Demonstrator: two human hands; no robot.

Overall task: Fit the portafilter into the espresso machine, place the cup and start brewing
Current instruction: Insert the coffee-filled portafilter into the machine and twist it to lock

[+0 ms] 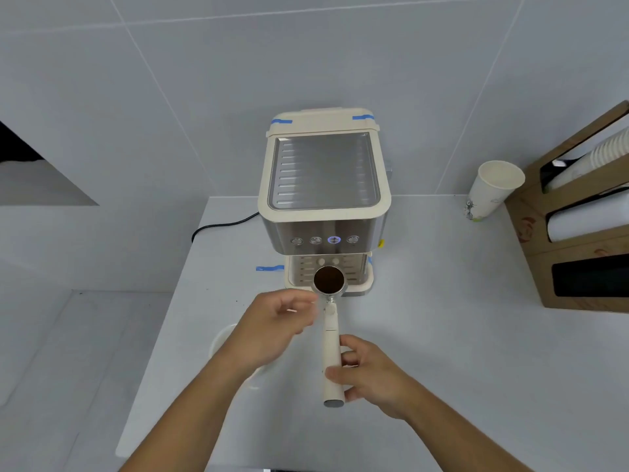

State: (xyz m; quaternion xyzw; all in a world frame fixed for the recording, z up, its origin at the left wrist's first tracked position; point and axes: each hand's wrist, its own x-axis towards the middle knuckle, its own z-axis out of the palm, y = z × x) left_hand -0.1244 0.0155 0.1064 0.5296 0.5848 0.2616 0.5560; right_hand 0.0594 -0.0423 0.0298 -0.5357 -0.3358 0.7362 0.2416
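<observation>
A cream and steel espresso machine [325,185] stands at the back of the white counter, with one of its front buttons lit blue. My right hand [369,374] grips the cream handle of the portafilter [332,338]. Its basket, full of dark ground coffee, hovers just in front of the machine's drip tray [360,284]. My left hand [277,327] is beside the neck of the portafilter, fingers loosely curled, holding nothing I can see. A white paper cup [490,190] stands at the back right, apart from the machine.
A brown cardboard dispenser [578,233] with stacked cups and lids stands at the right edge. A round white container [221,342] sits partly hidden under my left forearm. A black power cord [218,226] runs left of the machine. The counter's left edge drops off near it.
</observation>
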